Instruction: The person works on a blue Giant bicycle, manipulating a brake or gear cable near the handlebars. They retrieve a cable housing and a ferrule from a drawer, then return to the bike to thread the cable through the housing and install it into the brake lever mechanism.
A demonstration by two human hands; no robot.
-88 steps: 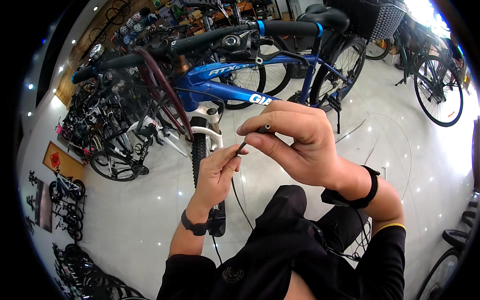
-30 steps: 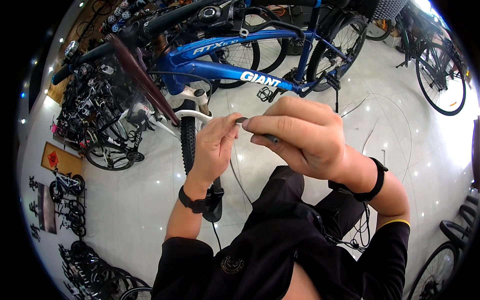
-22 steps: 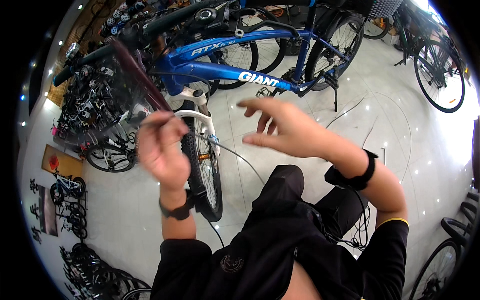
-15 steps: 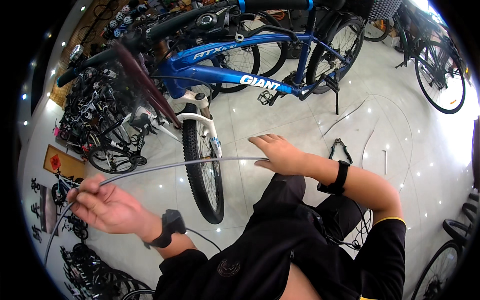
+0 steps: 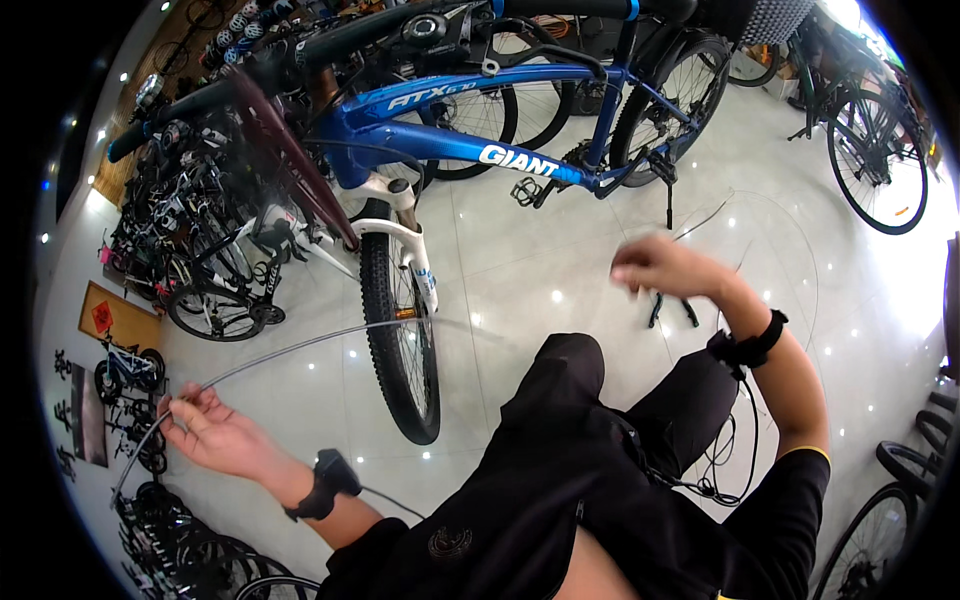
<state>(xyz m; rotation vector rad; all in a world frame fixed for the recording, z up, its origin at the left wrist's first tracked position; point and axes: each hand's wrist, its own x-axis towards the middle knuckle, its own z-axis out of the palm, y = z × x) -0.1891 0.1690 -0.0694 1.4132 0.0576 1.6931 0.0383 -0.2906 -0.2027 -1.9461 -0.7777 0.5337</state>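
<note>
My left hand [image 5: 215, 428], at the lower left, pinches a long grey cable housing [image 5: 290, 352] between thumb and fingers. One end of the housing hangs past the hand toward the lower left. Its other part arches right across the front wheel [image 5: 378, 340] of a blue bicycle [image 5: 430, 145], its far end blurred. My right hand [image 5: 655, 268] is off the housing, above the floor right of the wheel. Its fingers look bent but are smeared by motion. Just under it lie dark-handled pliers [image 5: 690, 312], their jaws hidden by the hand.
A thin wire [image 5: 816, 290] loops over the tiled floor at right. Many bicycles crowd the left side [image 5: 190, 220]; another bicycle [image 5: 880, 150] stands at far right. Loose tyres [image 5: 905, 465] stand at the right edge. A black cord [image 5: 745, 470] hangs beside my right leg.
My right hand has let go of the housing and moved right, over the pliers. The housing's freed end now hangs loose. My left hand has shifted slightly right and down, still holding it.
</note>
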